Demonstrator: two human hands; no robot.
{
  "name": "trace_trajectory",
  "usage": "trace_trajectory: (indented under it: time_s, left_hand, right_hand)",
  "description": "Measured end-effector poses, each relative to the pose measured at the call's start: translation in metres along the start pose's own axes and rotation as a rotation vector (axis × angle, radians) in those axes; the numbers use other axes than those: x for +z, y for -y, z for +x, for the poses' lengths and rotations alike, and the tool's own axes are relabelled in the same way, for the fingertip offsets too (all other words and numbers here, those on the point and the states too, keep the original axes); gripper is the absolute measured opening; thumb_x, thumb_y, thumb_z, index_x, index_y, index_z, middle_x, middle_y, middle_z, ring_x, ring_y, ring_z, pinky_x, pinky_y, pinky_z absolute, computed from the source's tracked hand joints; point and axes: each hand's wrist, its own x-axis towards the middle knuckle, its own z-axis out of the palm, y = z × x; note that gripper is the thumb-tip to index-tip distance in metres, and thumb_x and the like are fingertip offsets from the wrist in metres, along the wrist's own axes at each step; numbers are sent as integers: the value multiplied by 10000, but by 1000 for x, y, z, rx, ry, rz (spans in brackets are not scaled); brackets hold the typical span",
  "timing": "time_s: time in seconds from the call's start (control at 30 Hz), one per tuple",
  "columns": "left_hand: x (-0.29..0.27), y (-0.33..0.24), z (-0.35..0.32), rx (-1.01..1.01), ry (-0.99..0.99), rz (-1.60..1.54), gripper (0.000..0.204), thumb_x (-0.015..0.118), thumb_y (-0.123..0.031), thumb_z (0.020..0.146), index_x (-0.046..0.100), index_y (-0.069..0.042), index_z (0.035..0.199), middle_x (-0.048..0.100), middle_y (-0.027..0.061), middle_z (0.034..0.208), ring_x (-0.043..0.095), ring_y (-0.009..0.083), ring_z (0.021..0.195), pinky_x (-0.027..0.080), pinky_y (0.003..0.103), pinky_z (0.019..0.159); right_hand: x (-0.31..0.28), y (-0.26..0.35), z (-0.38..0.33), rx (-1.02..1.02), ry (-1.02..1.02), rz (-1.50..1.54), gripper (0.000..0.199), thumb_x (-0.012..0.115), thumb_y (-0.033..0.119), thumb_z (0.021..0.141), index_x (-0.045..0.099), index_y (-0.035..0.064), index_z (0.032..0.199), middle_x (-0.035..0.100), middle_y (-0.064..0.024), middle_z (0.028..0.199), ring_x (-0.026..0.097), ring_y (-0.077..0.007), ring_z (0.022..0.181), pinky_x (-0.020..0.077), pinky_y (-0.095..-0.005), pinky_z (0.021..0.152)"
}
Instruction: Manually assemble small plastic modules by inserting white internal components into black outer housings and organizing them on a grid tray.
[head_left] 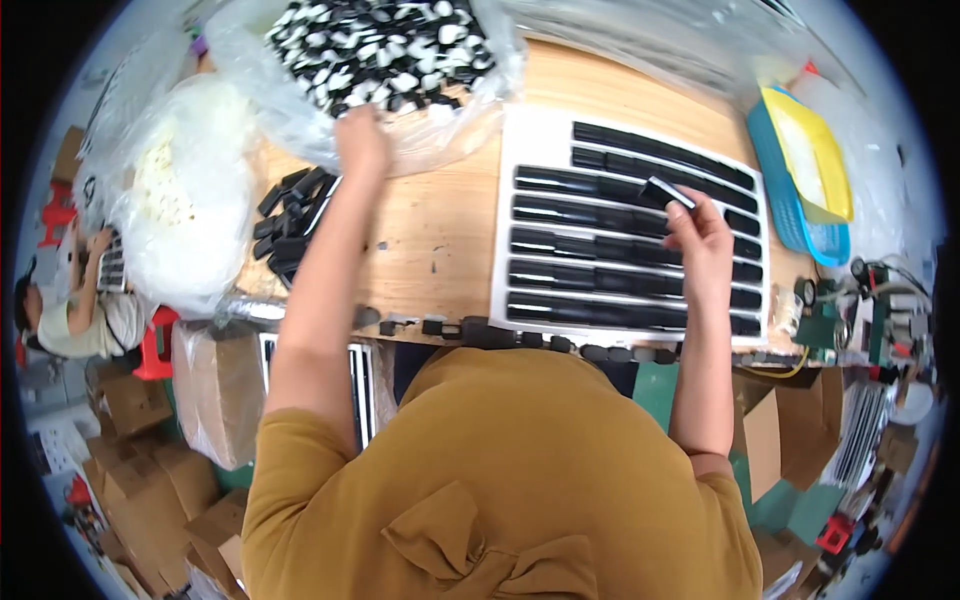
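Observation:
My left hand [362,145] reaches to the near edge of a heap of small black and white plastic pieces [385,60] in a clear plastic bag [445,148]. Its fingertips are smeared and partly lost among the pieces, so their grip does not show. Over a white tray [630,325], my right hand [700,232] pinches a small black rectangular piece with a white edge [668,192] between thumb and fingers. Long rows of glossy black pieces [590,245] lie across the tray, and the right hand covers part of several rows.
Loose black blocks [292,215] lie beside my left forearm. A bag of cream-coloured parts [170,200] sits further left. Yellow and blue baskets [805,165] and a green device [825,315] stand at the right. Another person [85,305] works at far left. Cardboard boxes [150,490] stand on the floor.

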Motion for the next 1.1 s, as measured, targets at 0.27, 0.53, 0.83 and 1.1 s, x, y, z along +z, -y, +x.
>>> trace_trajectory:
  time_s: [0.27,0.53,0.83,1.1]
  left_hand:
    - [11,13,5,35,73,23,244,641,-53,774,622,-39,1016,634,182,1018,607,378,946,487,462,801]
    - [0,11,-8,-21,43,-177,228,684,-34,732,566,-45,927,639,164,812,620,359,802,487,427,712]
    - [-16,-28,-8,-226,-249,-603,280,729,-49,787,619,19,1035,557,19,812,516,121,612,477,244,628]
    - [-69,-122,-57,-589,261,-1389,272,658,2,860,592,23,1123,599,26,840,620,108,715,484,195,615]
  right_hand:
    - [-112,-98,56,92,-443,-288,393,822,197,739,571,-9,961,648,-61,749,569,-99,559,450,-230,481]
    - [-103,-111,70,-28,-482,-844,277,725,304,802,709,98,986,699,-124,906,660,-320,862,517,-401,782]
    - [-112,-103,54,-82,-337,-1081,284,629,313,881,700,158,1108,615,-156,898,611,-316,911,498,-409,787]
    - [-153,-131,74,135,-611,-1073,370,701,386,815,698,17,853,693,-160,839,665,-335,802,520,-433,707]
